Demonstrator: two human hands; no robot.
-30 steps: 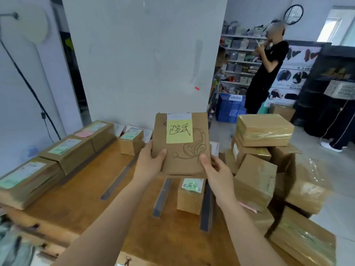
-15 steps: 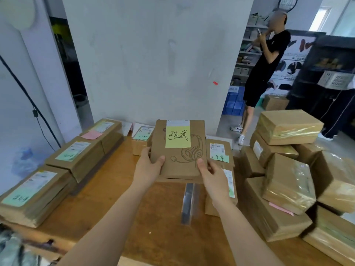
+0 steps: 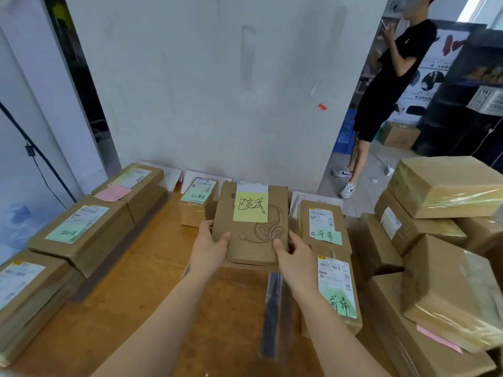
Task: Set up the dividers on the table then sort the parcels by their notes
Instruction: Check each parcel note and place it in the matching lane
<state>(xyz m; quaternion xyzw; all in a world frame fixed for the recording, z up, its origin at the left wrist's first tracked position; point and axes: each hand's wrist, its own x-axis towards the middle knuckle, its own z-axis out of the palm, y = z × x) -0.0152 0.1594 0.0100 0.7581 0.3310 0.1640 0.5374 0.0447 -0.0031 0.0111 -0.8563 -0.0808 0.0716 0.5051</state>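
I hold a flat brown parcel (image 3: 251, 238) with a headset drawing and a yellow note (image 3: 250, 207) over the middle of the wooden table (image 3: 130, 295). My left hand (image 3: 209, 247) grips its lower left edge, thumb on top. My right hand (image 3: 292, 257) grips its lower right corner. A dark divider strip (image 3: 272, 314) lies on the table below the parcel. Two parcels with green notes (image 3: 328, 235) (image 3: 337, 292) lie just right of the strip. A small box with a green note (image 3: 197, 201) stands behind, to the left.
Several flat parcels (image 3: 79, 229) line the table's left edge, one with a pink note (image 3: 111, 192). A tall pile of taped parcels (image 3: 441, 240) crowds the right side. A grey wall (image 3: 217, 91) stands behind the table. A person in black (image 3: 386, 85) stands at the back right.
The view has swung left and down. The parcel in both hands has moved forward and lower over the table's middle section, left of the divider strip.
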